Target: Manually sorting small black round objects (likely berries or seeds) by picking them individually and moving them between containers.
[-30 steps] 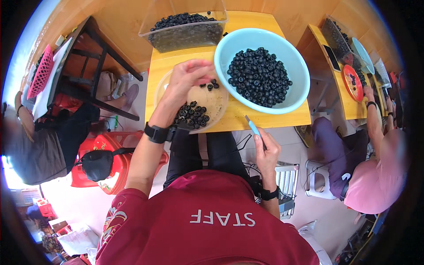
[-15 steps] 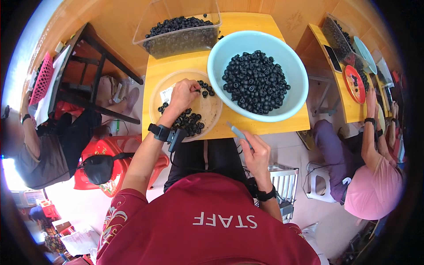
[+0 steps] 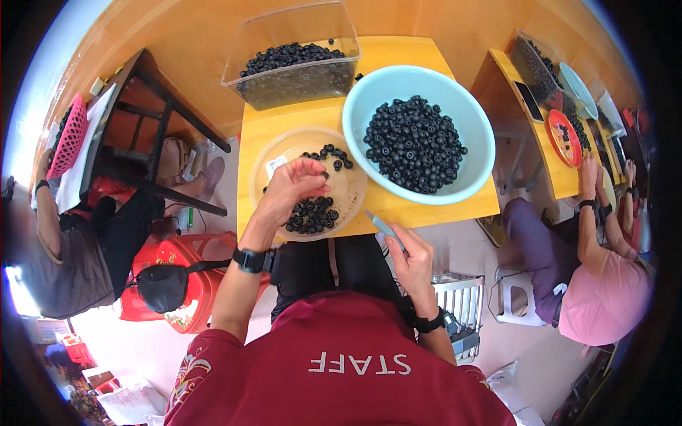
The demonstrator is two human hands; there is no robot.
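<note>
Left hand (image 3: pixel 293 186) is over the shallow clear bowl (image 3: pixel 273 160) right now, fingers (image 3: pixel 317 170) bunched and curled downward above the bowl's middle. Whether they pinch one of the dark round fruits cannot be told; the fingertips are too small to read. Just below those fingertips lies the bigger heap of dark fruits (image 3: pixel 311 214), at the near side of the bowl, close to the fingers but not clearly touching them. A smaller cluster (image 3: pixel 329 155) sits beyond the fingertips, toward the far rim.

Right hand (image 3: pixel 412 257) hangs off the near edge of the yellow surface (image 3: pixel 264 128), closed around a slim light-blue tool (image 3: pixel 383 226). The tool's tip points up and left toward the surface edge, between the clear bowl and the big light-blue basin (image 3: pixel 477 128). That basin, just beside the clear bowl on its right, carries a broad pile of the same dark fruits (image 3: pixel 413 144).

At the far edge of the surface stands a clear rectangular tub (image 3: pixel 293 28), fruit lying thick along its bottom. There is a black watch on each wrist.

Off to the right, another person in pink (image 3: pixel 604 295) sits at a second yellow surface (image 3: pixel 561 181), hands up at its edge. To the left, a red plastic stool (image 3: pixel 177 259) holds a black pouch (image 3: pixel 165 284).
</note>
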